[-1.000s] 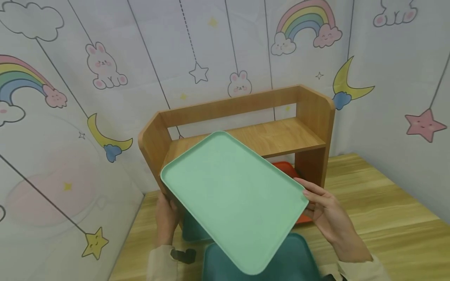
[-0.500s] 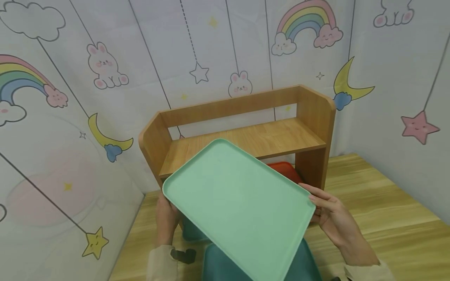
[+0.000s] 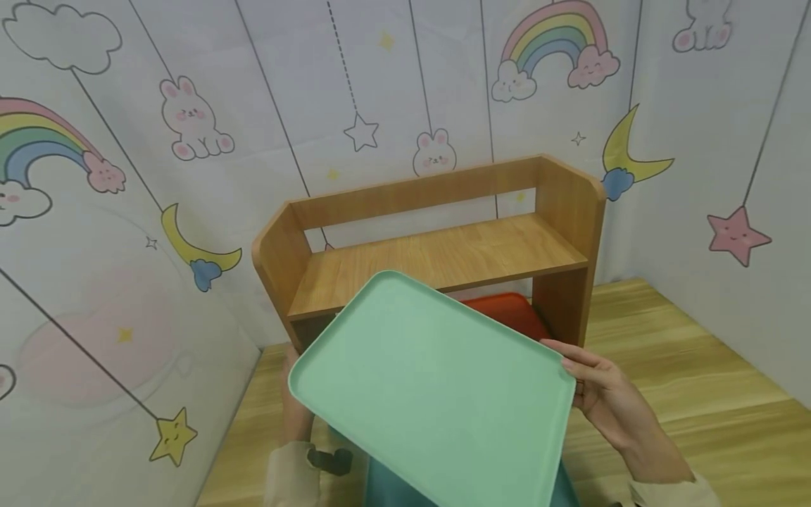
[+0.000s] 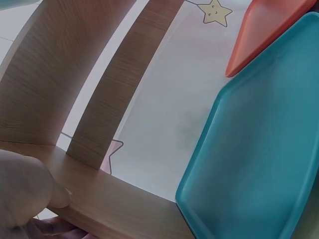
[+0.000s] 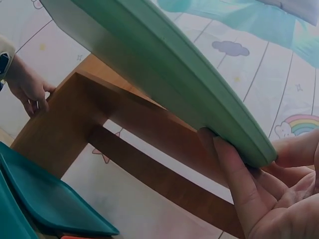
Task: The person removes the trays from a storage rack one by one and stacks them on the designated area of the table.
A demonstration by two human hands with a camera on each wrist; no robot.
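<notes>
A pale green rectangular tray (image 3: 437,394) is held up at a tilt in front of the wooden desk shelf (image 3: 443,246). My right hand (image 3: 608,394) pinches it at its right corner, thumb on one face and fingers on the other, as the right wrist view also shows. My left hand (image 4: 25,191) grips the edge of the shelf's left side panel, its thumb on the wood. In the head view the green tray covers part of that hand. The left wrist view has a teal tray (image 4: 259,144) lying within the shelf's lower space.
A red tray (image 3: 507,310) lies under the shelf on the right. Another teal tray (image 3: 399,486) is on the wood-grain table (image 3: 684,394) in front, partly behind the green one. A patterned cloth wall (image 3: 393,77) stands close behind the shelf.
The green tray has moved down and slightly right with my right hand, uncovering more of the shelf board. My left hand has stayed at the shelf's left side.
</notes>
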